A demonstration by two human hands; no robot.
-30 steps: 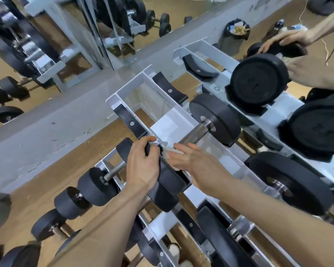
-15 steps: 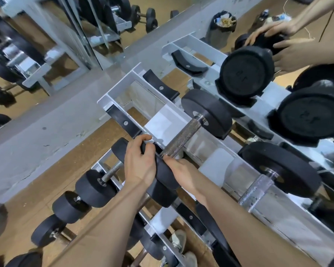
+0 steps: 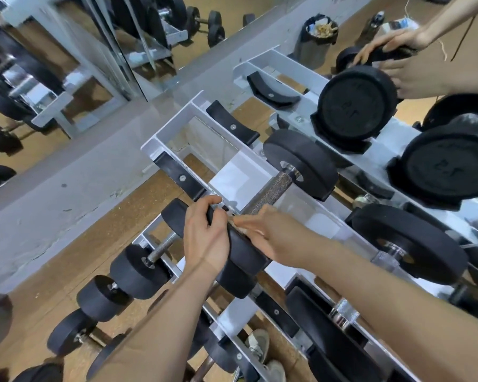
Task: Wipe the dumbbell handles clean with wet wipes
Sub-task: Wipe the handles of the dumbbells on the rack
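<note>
A black dumbbell lies across the white rack (image 3: 177,133), with its knurled handle (image 3: 271,193) running from the far head (image 3: 301,164) to the near head (image 3: 246,252). My left hand (image 3: 204,235) grips the top of the near head. At the handle's near end, my right hand (image 3: 273,238) curls around the bar. It holds a wet wipe (image 3: 241,230), of which only a pale sliver shows under the fingers. The rest of the handle is bare.
Larger dumbbells (image 3: 353,103) fill the upper rack tier, where another person's hands (image 3: 398,59) hold one. Small dumbbells (image 3: 138,268) line the lower tier at left. A bin (image 3: 318,40) stands by the wall, with mirrors (image 3: 66,51) behind. My shoes (image 3: 260,348) show below.
My right hand has slid back along the handle to its near end, uncovering most of the knurled bar. My left hand keeps its grip on the near head.
</note>
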